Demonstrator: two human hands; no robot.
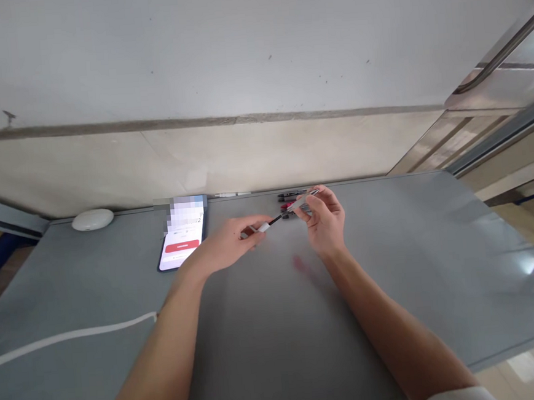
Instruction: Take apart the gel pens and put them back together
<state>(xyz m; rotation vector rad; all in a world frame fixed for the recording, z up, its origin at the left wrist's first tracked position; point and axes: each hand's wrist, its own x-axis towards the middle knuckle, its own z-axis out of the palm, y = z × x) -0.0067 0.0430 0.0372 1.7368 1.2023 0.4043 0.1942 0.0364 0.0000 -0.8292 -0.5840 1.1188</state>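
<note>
Near the middle of the grey table [258, 324], my left hand [226, 243] pinches a white pen part [263, 227] with a dark thin rod [275, 219] coming out of its end. My right hand [325, 220] grips a light grey pen barrel [300, 203], tilted up to the right. The dark rod runs between the two parts; whether it enters the barrel cannot be made out. Behind and just under my right fingers lie several pens [289, 195], dark ones and a red one, partly hidden by the hand.
A phone [182, 245] with a lit screen lies left of my left hand. A white oval object [93, 220] rests at the back left, and a white cable [69, 336] crosses the left side. Another pen [232, 194] lies along the back edge by the wall [263, 151].
</note>
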